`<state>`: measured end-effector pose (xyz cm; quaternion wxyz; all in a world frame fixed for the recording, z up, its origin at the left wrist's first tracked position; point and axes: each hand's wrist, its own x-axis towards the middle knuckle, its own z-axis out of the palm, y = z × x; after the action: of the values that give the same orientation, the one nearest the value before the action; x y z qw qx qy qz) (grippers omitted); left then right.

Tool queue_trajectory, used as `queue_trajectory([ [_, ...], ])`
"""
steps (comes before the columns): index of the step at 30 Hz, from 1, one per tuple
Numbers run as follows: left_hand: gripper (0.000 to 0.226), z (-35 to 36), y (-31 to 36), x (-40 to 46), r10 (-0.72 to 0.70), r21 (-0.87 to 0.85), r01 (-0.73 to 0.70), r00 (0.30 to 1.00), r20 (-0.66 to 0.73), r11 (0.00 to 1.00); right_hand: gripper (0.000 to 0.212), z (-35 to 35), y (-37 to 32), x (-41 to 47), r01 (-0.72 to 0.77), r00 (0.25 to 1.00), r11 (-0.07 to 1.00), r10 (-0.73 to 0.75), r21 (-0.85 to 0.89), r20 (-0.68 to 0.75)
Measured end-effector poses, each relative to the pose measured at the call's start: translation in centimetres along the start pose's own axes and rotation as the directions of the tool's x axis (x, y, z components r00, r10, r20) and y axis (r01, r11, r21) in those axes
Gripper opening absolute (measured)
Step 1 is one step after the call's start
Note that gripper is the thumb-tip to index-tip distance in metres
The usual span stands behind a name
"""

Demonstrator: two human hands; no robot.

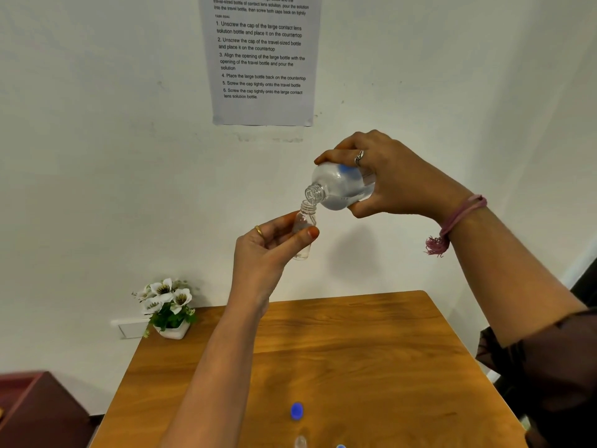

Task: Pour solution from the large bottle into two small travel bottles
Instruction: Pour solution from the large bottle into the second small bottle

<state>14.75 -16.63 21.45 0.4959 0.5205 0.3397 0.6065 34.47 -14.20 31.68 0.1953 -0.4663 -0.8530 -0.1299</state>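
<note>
The right hand [387,179] is wrapping its fingers around the large bottle [344,189], tipping it neck-down so its uncapped mouth is sitting just above and nearly touching the open neck of a small travel bottle [303,232], which the left hand [268,250] is pinching between thumb and curled fingers, slightly tilted. Both are being held in the air, high above the wooden tabletop [355,350]. The risk lies in the mismatch of mouths: the large bottle's opening is looking wider than the travel bottle's neck, so a steeper tip or a wobble in either hand would likely be sending solution down the outside and onto the tabletop. The travel bottle is clear and appearing almost empty; whether liquid is flowing cannot be told. The large bottle is translucent with a blue mark. A blue cap [297,411] is lying on the tabletop, with a 2nd small clear bottle [300,442] at the bottom edge.
</note>
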Motion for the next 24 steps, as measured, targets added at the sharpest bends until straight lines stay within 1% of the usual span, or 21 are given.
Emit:
queue_trajectory([
  [24, 0.033, -0.04, -0.22, -0.28, 0.008, -0.004, -0.008, 1.000, 0.011, 1.000, 0.079, -0.02, -0.32, -0.38, -0.013, 1.000, 1.000, 0.013, -0.001, 0.008],
])
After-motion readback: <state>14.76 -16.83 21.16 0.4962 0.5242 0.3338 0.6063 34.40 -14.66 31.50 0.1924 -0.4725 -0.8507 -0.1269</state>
